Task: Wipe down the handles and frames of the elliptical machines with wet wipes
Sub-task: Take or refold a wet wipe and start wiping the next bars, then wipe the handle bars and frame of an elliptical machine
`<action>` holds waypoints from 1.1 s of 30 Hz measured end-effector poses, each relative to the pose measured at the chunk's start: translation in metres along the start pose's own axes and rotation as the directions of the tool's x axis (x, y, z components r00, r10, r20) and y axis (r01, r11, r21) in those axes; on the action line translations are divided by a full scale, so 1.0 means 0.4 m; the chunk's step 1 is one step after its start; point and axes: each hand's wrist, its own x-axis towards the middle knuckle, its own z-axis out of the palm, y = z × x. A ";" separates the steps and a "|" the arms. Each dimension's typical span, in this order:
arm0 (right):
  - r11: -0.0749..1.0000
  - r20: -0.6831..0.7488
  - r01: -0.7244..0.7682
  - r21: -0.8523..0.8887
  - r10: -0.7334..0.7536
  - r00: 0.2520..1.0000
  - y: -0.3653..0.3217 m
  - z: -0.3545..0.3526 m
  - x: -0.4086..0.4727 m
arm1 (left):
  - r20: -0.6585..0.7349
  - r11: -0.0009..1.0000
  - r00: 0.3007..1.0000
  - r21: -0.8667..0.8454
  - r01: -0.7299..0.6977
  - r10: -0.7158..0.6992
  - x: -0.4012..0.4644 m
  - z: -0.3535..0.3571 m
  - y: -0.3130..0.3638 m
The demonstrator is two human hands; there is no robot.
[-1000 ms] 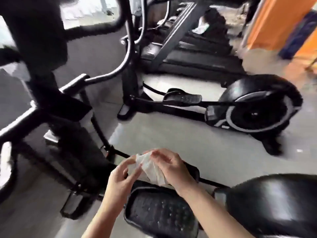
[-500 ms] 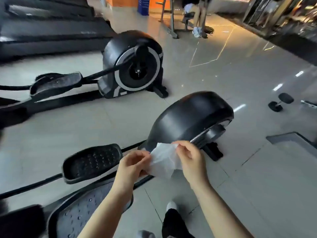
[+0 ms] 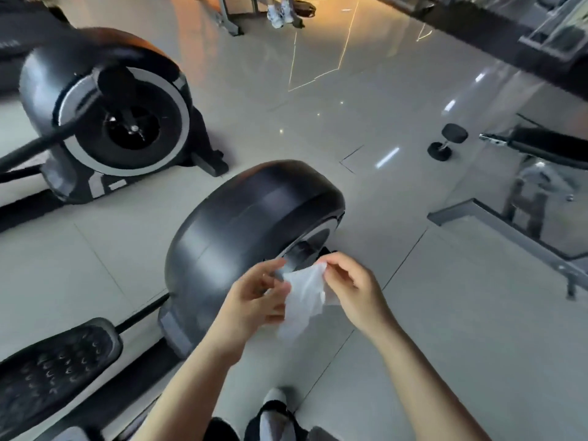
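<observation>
Wet wipe (image 3: 304,300) apparently hangs longer now between both hands.

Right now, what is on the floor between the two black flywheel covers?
In the head view, only bare grey floor tile lies between the near flywheel cover and the far flywheel cover.

Soft daylight is washing the floor (image 3: 413,329) right of the hands, with white glare streaks glinting beyond them. An orange glow is spilling in far ahead. Edges are bending and smearing; far-left flywheel (image 3: 105,116) is blurring.
</observation>
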 end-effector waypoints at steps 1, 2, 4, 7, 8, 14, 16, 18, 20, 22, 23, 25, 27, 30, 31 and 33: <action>1.000 0.007 -0.011 0.000 0.011 1.000 0.012 -0.044 0.031 | 0.029 1.000 1.000 0.013 0.006 -0.007 0.041 0.039 0.014; 1.000 0.013 -0.023 0.002 0.023 1.000 0.023 -0.082 0.060 | 0.059 0.999 0.998 0.046 0.018 -0.021 0.082 0.074 0.021; 0.999 -0.011 -0.032 0.021 0.032 0.999 0.049 -0.150 0.114 | 0.108 0.994 0.993 0.104 0.028 -0.040 0.158 0.137 0.044; 0.993 -0.144 -0.062 0.098 0.076 0.987 0.100 -0.242 0.192 | 0.082 0.967 0.993 0.230 -0.107 0.091 0.291 0.225 0.064; 0.988 -0.193 -0.089 0.130 0.113 0.975 0.117 -0.276 0.218 | 0.102 0.943 0.986 0.294 -0.157 0.132 0.336 0.258 0.076; 0.947 -0.281 -0.274 0.170 0.313 0.907 0.187 -0.512 0.422 | 0.209 0.918 0.956 0.295 -0.264 0.207 0.625 0.488 0.155; 0.882 -0.227 -0.362 0.302 0.435 0.871 0.200 -0.602 0.509 | 0.220 0.916 0.946 0.273 -0.292 0.236 0.739 0.564 0.188; 0.844 -0.155 -0.389 0.368 0.468 0.870 0.202 -0.689 0.595 | 0.208 0.912 0.942 0.265 -0.314 0.264 0.843 0.632 0.220; 0.879 -0.159 -0.368 0.305 0.428 0.890 0.205 -0.763 0.683 | 0.172 0.919 0.949 0.256 -0.301 0.263 0.933 0.688 0.247; 0.906 -0.193 -0.341 0.250 0.391 0.900 0.221 -0.813 0.770 | 0.132 0.938 0.963 0.228 -0.260 0.235 1.009 0.728 0.268; 0.912 -0.192 -0.328 0.245 0.377 0.906 0.230 -0.830 0.813 | 0.111 0.950 0.970 0.203 -0.236 0.217 1.045 0.738 0.276; 0.923 -0.139 -0.312 0.224 0.347 0.928 0.252 -0.857 0.907 | 0.101 0.973 0.982 0.150 -0.174 0.160 1.115 0.744 0.298; 0.945 -0.088 -0.282 0.168 0.299 0.950 0.282 -0.879 1.009 | 0.132 0.982 0.987 0.154 -0.111 0.090 1.191 0.734 0.315; 0.967 0.018 -0.238 0.087 0.237 0.971 0.332 -0.909 1.179 | 0.095 0.988 0.994 0.144 -0.058 0.045 1.295 0.727 0.333; 0.970 0.065 -0.231 0.080 0.226 0.972 0.352 -0.917 1.241 | 0.055 0.992 0.997 0.113 -0.062 0.056 1.330 0.731 0.337; 0.946 0.201 -0.285 0.156 0.252 0.947 0.383 -0.927 1.357 | -0.056 0.995 0.996 0.079 -0.065 0.070 1.408 0.751 0.350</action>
